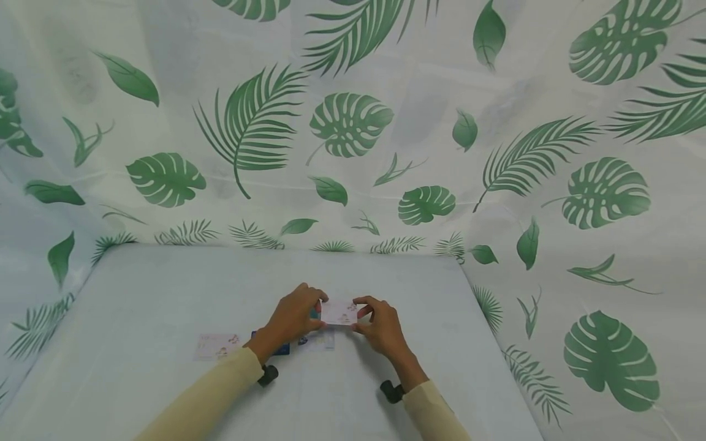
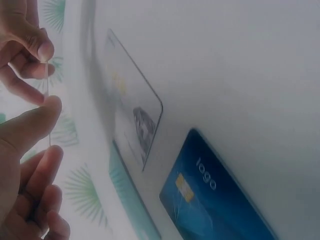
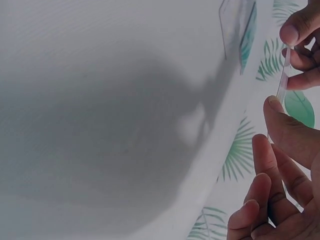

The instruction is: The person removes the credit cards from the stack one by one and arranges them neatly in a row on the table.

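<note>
Head: the left hand [image 1: 298,311] and right hand [image 1: 383,326] pinch a pale card [image 1: 339,313] over the counter [image 1: 165,288]; a pinkish card [image 1: 214,346] lies farther left. Left wrist: a blue card [image 2: 212,192] lies near a clear card [image 2: 131,100]. Right wrist: nearly closed fingers [image 3: 265,152] grip the pale card.

Left fingers [image 2: 46,167], right fingers [image 2: 32,70] pinch thin card [image 2: 47,82]; blue card [image 2: 207,197] beside clear card [image 2: 131,97]

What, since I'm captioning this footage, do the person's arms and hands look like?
The person wears, on the left, a long pale-yellow cloth sleeve with a small, rounded black device beside its cuff; on the right, a matching pale-yellow sleeve and similar black device. The left hand and right hand are bare; no gloves or cables show.
</note>
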`<state>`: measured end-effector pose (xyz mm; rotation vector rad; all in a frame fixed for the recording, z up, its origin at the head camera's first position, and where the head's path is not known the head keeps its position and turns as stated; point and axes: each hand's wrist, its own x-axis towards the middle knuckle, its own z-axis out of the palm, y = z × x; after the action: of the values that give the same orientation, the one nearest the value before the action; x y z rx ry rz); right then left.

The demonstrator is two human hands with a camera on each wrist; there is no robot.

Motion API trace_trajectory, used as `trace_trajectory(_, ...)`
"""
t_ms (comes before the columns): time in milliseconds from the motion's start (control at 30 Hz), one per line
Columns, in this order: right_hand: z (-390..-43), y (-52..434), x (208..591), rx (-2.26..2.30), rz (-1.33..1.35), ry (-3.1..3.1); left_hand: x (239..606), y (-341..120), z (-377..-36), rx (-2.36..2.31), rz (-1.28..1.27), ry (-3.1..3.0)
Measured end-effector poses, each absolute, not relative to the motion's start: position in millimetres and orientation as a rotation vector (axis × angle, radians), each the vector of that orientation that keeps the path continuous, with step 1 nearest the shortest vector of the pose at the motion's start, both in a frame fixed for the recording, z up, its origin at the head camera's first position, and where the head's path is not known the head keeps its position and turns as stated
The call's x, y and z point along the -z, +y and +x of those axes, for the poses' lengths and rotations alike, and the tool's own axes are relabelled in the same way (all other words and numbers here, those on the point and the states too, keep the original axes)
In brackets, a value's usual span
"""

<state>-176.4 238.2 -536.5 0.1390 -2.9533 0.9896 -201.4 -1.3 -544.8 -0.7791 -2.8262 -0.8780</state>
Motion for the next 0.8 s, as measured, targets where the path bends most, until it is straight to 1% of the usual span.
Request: trace_trajectory(800,-161,265,545,-0.951,0.029,-3.002,556,29,-195,0.944,-0.846,-2.803)
